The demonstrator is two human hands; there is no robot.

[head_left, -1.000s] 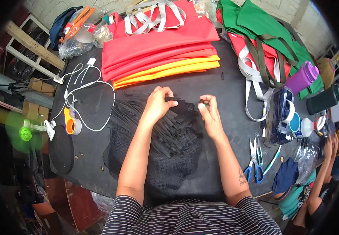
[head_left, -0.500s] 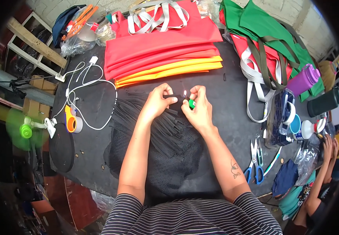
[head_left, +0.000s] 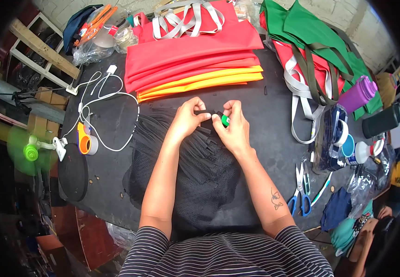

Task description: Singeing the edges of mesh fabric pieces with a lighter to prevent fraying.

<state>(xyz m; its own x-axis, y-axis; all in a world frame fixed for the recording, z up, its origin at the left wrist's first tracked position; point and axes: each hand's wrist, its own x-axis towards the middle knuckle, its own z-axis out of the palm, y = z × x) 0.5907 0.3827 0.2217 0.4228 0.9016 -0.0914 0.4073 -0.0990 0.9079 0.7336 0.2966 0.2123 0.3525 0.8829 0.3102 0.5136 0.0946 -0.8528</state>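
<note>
My left hand (head_left: 188,119) pinches a narrow black strap (head_left: 203,112), its end reaching across toward my right hand (head_left: 231,123). That right hand is closed around a green lighter (head_left: 225,120), whose dark top is at the strap's end. No flame shows at the lighter now. Below both hands lies a heap of black mesh fabric (head_left: 200,194) with many black straps (head_left: 181,143) fanned over it. My forearms pass on either side of this heap.
Behind my hands is a stack of folded red and yellow bags (head_left: 190,55). Green bags (head_left: 311,32) lie back right, above a purple bottle (head_left: 358,94). Blue-handled scissors (head_left: 300,196) lie right; a tape roll (head_left: 87,144), white cable (head_left: 107,98) and green fan (head_left: 31,153) are left.
The small flame at the lighter has gone out. My right thumb has shifted slightly left, closer to the strap. A co-worker's raised hands at the right edge have lowered.
</note>
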